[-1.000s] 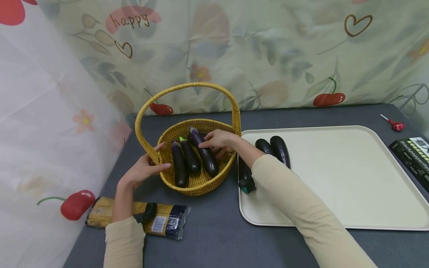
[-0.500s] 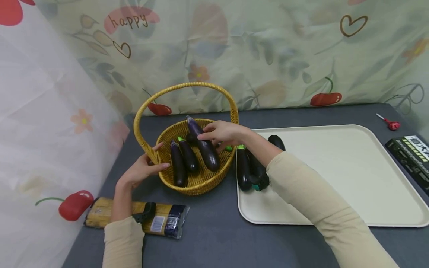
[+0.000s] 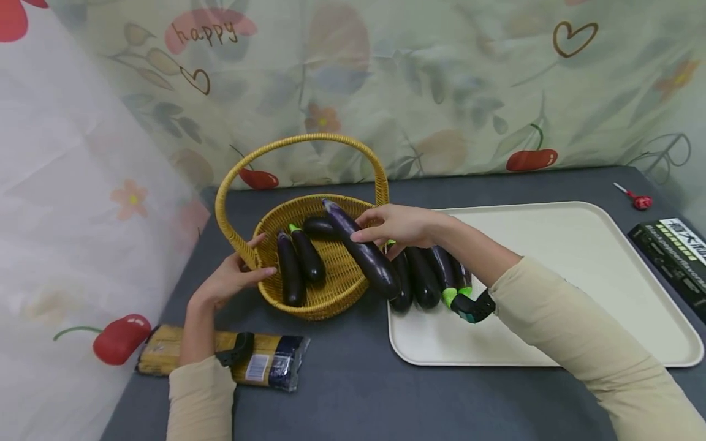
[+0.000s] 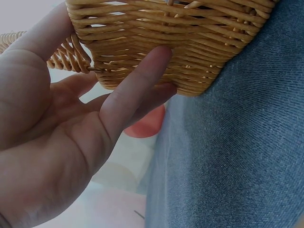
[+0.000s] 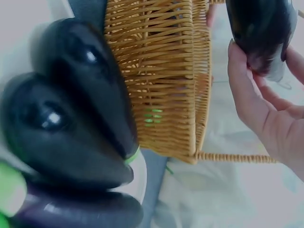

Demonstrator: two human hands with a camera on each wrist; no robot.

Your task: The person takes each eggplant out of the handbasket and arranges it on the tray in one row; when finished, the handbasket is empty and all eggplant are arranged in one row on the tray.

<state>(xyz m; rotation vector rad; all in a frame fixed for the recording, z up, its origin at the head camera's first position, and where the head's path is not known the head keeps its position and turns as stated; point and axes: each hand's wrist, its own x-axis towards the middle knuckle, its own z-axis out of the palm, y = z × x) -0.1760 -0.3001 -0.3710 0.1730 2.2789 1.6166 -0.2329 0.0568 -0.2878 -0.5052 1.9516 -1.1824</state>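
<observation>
My right hand (image 3: 399, 223) pinches a dark purple eggplant (image 3: 371, 263) between thumb and fingers, tilted across the right rim of the yellow wicker basket (image 3: 344, 300). In the right wrist view, the fingers hold this eggplant (image 5: 260, 33) beside the basket wall. My left hand (image 3: 226, 282) grips the basket's left side by the handle base; the left wrist view shows its fingers (image 4: 135, 88) against the outer weave. Inside the basket lie three other eggplants: one at the left (image 3: 289, 275), a green-stemmed one (image 3: 309, 257), and one behind (image 3: 320, 228).
Right of the basket is a cream tray (image 3: 551, 288) with several eggplants (image 3: 421, 278) along its left side, partly under my right arm. A packet of thin yellow sticks (image 3: 276, 361) lies under my left forearm. A black box (image 3: 670, 257) and a lollipop (image 3: 641, 202) lie at the far right.
My right hand has lifted the eggplant from inside the basket and carried it right, over the rim. The eggplant behind is now uncovered. My left hand stays on the basket.
</observation>
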